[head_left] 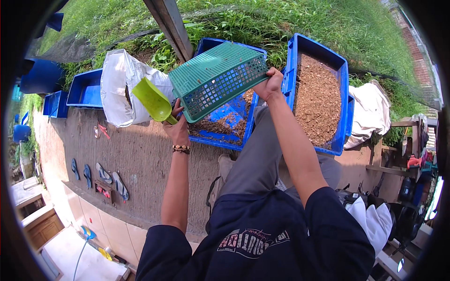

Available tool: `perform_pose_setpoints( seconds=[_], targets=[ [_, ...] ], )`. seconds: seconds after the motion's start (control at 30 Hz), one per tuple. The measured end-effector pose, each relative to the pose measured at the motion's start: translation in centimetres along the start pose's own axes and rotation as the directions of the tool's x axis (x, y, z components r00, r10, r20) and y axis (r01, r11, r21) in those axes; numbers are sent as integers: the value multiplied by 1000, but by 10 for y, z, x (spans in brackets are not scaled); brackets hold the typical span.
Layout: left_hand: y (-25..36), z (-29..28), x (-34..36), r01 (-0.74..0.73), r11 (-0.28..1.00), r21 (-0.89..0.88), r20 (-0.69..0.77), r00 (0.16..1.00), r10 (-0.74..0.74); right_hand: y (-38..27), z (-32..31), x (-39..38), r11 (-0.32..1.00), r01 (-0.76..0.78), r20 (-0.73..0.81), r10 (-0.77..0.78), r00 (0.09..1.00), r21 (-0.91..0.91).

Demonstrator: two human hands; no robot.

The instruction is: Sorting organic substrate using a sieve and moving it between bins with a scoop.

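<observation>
My left hand (pixel 176 129) grips the handle of a lime-green scoop (pixel 152 99) while its fingers rest on the near left corner of a green plastic basket (pixel 220 77). Closed on the basket's right end is my right hand (pixel 270 85). The basket has a mesh of holes and is tipped over, its perforated bottom facing up. Below it lies a blue tray (pixel 220 141) with brown crumbly material scattered on its floor. A second blue tray (pixel 343 75), to the right, holds a thick layer of tan-brown flaky material (pixel 318 100).
A white sack (pixel 117 89) stands open left of the basket, with blue bins (pixel 85 89) beyond it. A wooden post (pixel 169 28) rises behind the trays. Sandals (pixel 104 173) lie on the concrete at left. Another white sack (pixel 368 112) sits at right.
</observation>
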State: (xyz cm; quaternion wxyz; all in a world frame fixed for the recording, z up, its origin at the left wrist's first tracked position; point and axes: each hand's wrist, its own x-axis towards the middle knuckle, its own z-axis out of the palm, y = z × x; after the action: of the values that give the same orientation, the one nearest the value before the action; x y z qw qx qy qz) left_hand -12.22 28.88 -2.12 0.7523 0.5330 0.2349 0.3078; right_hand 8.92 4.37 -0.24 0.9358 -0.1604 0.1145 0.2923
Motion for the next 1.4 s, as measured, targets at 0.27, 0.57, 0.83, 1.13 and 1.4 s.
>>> perform_pose_setpoints(
  seconds=[0.27, 0.57, 0.83, 1.13, 1.4],
  targets=[
    [13, 7, -6, 13, 998, -61, 8, 1000, -13, -1, 0, -10, 998, 43, 27, -44, 999, 36],
    [23, 23, -6, 4, 999, 35, 5, 1000, -4, -16, 21, -27, 789, -89, -226, -65, 972, -608],
    [39, 58, 10, 7, 994, 114, -47, 999, -1, -52, 34, -56, 464, -195, -278, -116, 954, -864],
    [70, 159, 1, 77, 981, 180, 86, 992, -94, -122, 34, -113, 200, 277, 91, -635, 767, -940],
    [68, 270, -38, 180, 984, 4, 583, 799, -148, -231, -39, -218, 189, 168, -57, -810, 584, -967]
  ],
)
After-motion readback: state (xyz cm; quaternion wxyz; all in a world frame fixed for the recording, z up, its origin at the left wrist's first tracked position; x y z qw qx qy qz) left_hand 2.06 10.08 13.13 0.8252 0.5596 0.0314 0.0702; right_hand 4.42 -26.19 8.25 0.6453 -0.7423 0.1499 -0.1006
